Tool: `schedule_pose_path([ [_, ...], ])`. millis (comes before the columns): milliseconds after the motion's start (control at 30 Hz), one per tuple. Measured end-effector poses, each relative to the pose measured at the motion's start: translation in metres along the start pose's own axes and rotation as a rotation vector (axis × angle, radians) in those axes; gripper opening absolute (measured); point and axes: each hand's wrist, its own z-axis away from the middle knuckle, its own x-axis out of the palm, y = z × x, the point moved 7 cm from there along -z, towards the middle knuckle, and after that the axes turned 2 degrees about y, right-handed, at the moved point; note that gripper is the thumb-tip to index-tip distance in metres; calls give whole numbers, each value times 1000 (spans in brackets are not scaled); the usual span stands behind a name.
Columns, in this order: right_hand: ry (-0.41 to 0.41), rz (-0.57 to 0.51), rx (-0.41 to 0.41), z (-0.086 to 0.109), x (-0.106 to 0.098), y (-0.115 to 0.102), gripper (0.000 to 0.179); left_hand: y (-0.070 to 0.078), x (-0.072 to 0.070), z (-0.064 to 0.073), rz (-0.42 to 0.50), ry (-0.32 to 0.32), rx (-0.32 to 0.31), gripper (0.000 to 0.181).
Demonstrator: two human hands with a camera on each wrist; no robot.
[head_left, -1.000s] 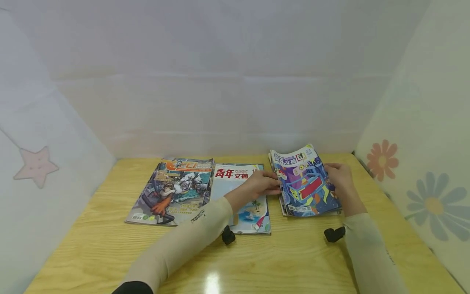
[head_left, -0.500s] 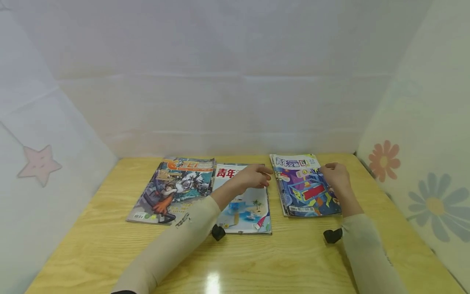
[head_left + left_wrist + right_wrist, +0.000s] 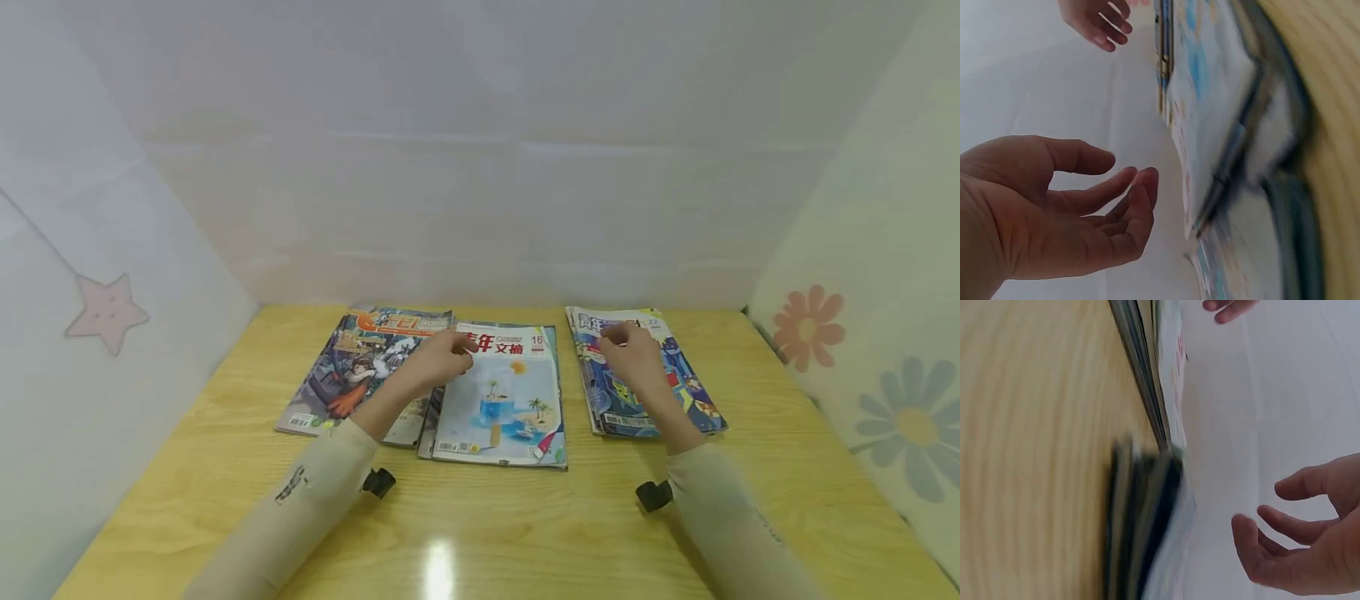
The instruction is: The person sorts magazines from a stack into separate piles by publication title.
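I see the left fingers [image 3: 1125, 240] and right fingers [image 3: 1247, 540] loosely bent, empty, near the left pile [image 3: 333, 383], middle pile [image 3: 498, 417] and right pile [image 3: 693, 396] of magazines, flat on the desk [image 3: 525, 525]. I'd expect floppy, slick covers and pinch opposite long edges; wrist-view blur hides which are bound.

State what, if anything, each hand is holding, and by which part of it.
Nothing is held: the left hand and the right hand are both empty, raised above the magazines and touching none of them.
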Motion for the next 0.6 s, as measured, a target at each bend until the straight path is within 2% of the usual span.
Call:
schedule_pose_path([
  [133, -134, 25, -7, 4, 32, -10, 42, -20, -8, 12, -131, -18, -33, 40],
  [267, -239, 63, 8, 8, 49, -10, 47, -26, -11, 18, -213, -62, -26, 41],
  [433, -312, 138, 21, 8, 63, -4, 48, -30, -11, 19, -246, -87, -38, 25],
  [600, -328, 105, 33, 10, 74, -1, 45, -38, -8, 16, -259, -79, -59, 29],
])
